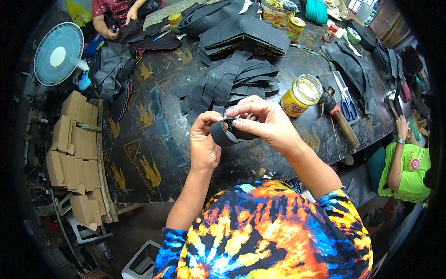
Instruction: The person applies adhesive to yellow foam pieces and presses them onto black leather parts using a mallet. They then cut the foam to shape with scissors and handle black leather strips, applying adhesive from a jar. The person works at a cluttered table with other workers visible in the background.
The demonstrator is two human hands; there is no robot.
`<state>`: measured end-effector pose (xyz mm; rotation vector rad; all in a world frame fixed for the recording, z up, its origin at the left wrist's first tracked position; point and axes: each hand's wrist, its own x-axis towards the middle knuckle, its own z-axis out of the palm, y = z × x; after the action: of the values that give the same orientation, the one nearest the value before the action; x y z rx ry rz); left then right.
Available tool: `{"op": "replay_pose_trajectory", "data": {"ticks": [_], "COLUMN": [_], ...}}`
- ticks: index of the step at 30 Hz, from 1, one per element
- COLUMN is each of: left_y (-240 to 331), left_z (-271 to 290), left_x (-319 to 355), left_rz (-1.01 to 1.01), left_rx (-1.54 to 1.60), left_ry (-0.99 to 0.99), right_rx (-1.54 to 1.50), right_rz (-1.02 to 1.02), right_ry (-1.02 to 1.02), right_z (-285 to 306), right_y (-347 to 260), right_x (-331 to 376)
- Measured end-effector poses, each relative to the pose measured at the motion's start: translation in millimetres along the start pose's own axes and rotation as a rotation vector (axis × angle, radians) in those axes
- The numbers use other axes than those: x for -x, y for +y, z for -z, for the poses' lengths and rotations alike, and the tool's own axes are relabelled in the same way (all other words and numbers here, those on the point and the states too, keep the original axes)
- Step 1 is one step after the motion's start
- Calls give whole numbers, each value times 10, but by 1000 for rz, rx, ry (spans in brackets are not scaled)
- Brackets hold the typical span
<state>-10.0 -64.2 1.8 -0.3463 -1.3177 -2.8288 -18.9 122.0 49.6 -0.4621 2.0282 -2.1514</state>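
Note:
Between my two hands is a curled black strip (222, 135) of what looks like leather or fabric, held just above the near side of the table. My left hand (206, 139) pinches its left end between thumb and fingertips. On the other side my right hand (265, 123) grips the strip, thumb pressed against the fingers. The spot where the fingertips meet is partly hidden. Right beyond my hands lies a loose pile of black cut pieces (237, 81). A glass jar (301, 95) with a yellow label stands uncovered to the right of my right hand.
A hammer (341, 118) and blue-handled scissors (347, 100) lie right of the jar. Stacked black pieces (246, 37) stand farther back. A fan (58, 55) and cardboard boxes (76, 144) are at the left. Two other people work nearby, one in a green shirt (409, 169).

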Motion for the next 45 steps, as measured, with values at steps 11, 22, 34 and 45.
{"op": "replay_pose_trajectory", "data": {"ticks": [11,22,34,45], "left_y": [56,97,133,189], "left_z": [-15,-92,-92,-93], "left_x": [42,83,28,20], "left_rz": [183,369,311,421], "left_rx": [102,247,73,106], "left_ry": [28,217,213,36], "right_rx": [-76,895,624,30], "right_rz": [7,693,548,44], "right_ry": [39,293,86,45], "right_z": [-13,-46,75,51], "right_y": [34,95,-75,33], "right_x": [-18,32,92,181]}}
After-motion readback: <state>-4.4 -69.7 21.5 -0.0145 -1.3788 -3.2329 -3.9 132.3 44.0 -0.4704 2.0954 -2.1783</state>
